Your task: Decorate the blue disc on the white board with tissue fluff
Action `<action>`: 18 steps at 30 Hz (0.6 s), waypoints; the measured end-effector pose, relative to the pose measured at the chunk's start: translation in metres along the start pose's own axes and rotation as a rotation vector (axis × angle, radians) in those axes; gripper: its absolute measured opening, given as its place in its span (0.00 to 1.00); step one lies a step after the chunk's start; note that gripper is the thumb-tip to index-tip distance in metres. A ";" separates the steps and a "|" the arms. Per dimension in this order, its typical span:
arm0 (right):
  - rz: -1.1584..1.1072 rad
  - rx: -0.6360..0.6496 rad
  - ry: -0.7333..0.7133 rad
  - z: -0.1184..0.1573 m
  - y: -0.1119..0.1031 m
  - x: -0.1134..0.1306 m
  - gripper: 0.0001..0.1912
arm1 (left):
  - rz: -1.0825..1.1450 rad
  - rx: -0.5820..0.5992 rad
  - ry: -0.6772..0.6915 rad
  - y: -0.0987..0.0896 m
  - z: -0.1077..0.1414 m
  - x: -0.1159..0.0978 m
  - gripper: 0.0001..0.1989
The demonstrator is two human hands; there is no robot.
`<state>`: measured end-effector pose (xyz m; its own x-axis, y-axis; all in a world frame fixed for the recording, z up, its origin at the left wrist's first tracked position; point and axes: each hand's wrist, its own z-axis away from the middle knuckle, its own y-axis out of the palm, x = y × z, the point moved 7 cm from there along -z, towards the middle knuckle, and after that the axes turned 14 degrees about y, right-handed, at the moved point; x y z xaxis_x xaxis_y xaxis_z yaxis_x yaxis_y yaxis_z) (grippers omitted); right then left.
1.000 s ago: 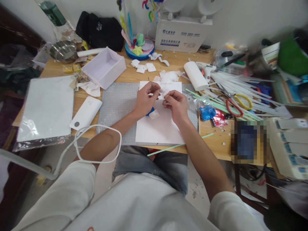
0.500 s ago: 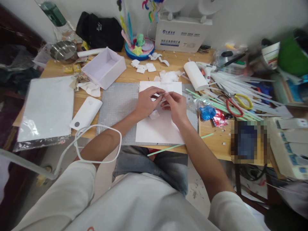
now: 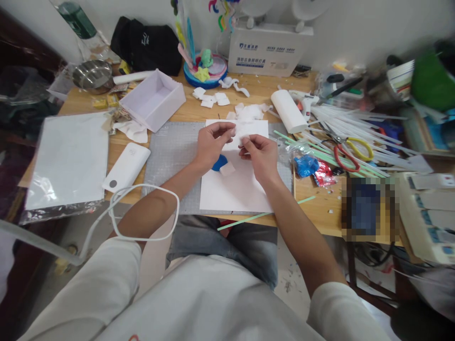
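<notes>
Both my hands are above a white sheet of paper (image 3: pixel 234 194) on a grey cutting mat (image 3: pixel 170 156). My left hand (image 3: pixel 213 144) pinches thumb and fingers together; whatever is between them is too small to name. A short gap to the right, my right hand (image 3: pixel 261 154) has its thumb against its index finger, and its contents are also too small to make out. Just below my left hand, a blue round piece (image 3: pixel 219 163) lies on the paper, with a small white scrap (image 3: pixel 228 169) partly over it.
Behind the sheet are white scraps (image 3: pixel 250 112) and a white box-shaped object (image 3: pixel 289 112). Scissors (image 3: pixel 346 154) and pale strips lie right, beside blue (image 3: pixel 306 166) and red packets. A power bank (image 3: pixel 127 166) and a looped white tube (image 3: pixel 177 208) are left.
My hands have moved apart from where their fingertips met, my left hand shifting slightly left and up. The blue piece under it has come into view.
</notes>
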<state>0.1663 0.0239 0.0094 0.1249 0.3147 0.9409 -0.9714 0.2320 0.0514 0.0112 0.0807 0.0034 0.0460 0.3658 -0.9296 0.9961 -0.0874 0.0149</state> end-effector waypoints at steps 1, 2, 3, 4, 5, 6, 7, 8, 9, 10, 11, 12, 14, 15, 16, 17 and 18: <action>0.002 0.000 -0.010 0.001 0.000 0.001 0.16 | -0.008 -0.007 -0.003 -0.001 -0.001 0.001 0.05; 0.008 0.003 -0.023 0.002 0.001 0.003 0.16 | -0.021 -0.005 0.000 -0.001 -0.001 0.001 0.06; 0.014 0.006 -0.039 0.003 0.001 0.005 0.16 | -0.038 0.006 0.008 -0.001 -0.001 0.001 0.06; 0.020 0.006 -0.056 0.004 0.002 0.006 0.16 | -0.053 0.027 0.021 0.001 -0.001 0.000 0.08; 0.022 0.002 -0.072 0.004 0.001 0.007 0.17 | -0.062 0.051 0.032 0.002 0.000 -0.002 0.10; 0.022 -0.004 -0.082 0.004 0.001 0.008 0.19 | -0.065 0.076 0.040 0.005 0.001 -0.004 0.12; 0.019 -0.011 -0.086 0.003 0.000 0.008 0.21 | -0.063 0.099 0.043 0.007 0.002 -0.006 0.14; 0.013 -0.017 -0.083 0.003 -0.001 0.008 0.24 | -0.061 0.118 0.043 0.009 0.004 -0.008 0.16; 0.005 -0.018 -0.075 0.001 -0.002 0.007 0.25 | -0.060 0.134 0.042 0.011 0.005 -0.010 0.17; -0.003 -0.009 -0.063 0.000 -0.003 0.007 0.25 | -0.061 0.147 0.041 0.013 0.006 -0.011 0.17; -0.013 0.005 -0.051 -0.001 -0.002 0.006 0.23 | -0.062 0.161 0.040 0.014 0.007 -0.012 0.18; -0.021 0.021 -0.040 -0.002 -0.002 0.005 0.20 | -0.062 0.173 0.040 0.015 0.008 -0.013 0.18; -0.038 0.035 -0.034 -0.003 -0.002 0.005 0.16 | -0.058 0.188 0.038 0.016 0.008 -0.012 0.18; -0.044 0.027 -0.038 -0.003 -0.003 0.005 0.14 | -0.054 0.190 0.038 0.016 0.008 -0.012 0.18; -0.044 0.007 -0.042 -0.004 -0.005 0.006 0.14 | -0.051 0.188 0.039 0.015 0.007 -0.012 0.19; -0.037 -0.015 -0.046 -0.004 -0.007 0.007 0.13 | -0.051 0.183 0.044 0.014 0.007 -0.011 0.19; -0.019 -0.036 -0.052 -0.006 -0.009 0.009 0.12 | -0.054 0.175 0.052 0.013 0.006 -0.011 0.19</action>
<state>0.1772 0.0301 0.0150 0.1321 0.2620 0.9560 -0.9608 0.2709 0.0585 0.0233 0.0702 0.0121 0.0009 0.4214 -0.9069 0.9690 -0.2243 -0.1033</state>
